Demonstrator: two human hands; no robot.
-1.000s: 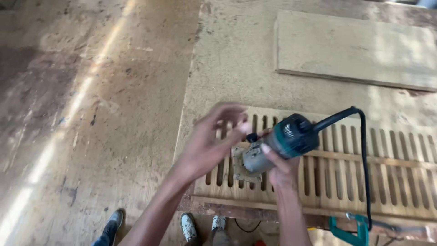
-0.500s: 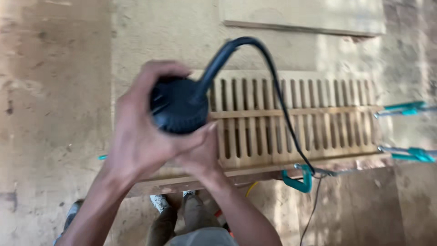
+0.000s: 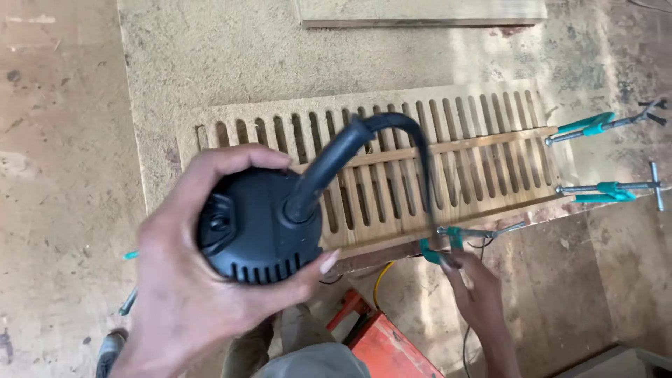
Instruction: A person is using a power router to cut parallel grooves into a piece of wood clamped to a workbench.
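My left hand (image 3: 178, 294) is wrapped around a black, round-bodied power tool (image 3: 252, 227), held up close to the camera, fingers over its top and thumb underneath. Its thick black cord (image 3: 392, 126) arches over a slotted wooden panel (image 3: 483, 157) lying on the dusty workbench (image 3: 210, 70). My right hand (image 3: 476, 297) reaches up from below the bench's front edge, its fingertips closed on a small teal clamp (image 3: 448, 236) that pins the panel's front edge. The cord drops past that clamp.
Two more teal bar clamps (image 3: 588, 124) (image 3: 605, 190) grip the panel's right end. A flat board (image 3: 420, 14) lies at the bench's far edge. A red object (image 3: 381, 346) sits on the floor by my legs, and my shoe (image 3: 108, 350) shows at the lower left.
The tool has come closer to the camera and now sits in my left hand alone. My right hand has left it and dropped to the front clamp.
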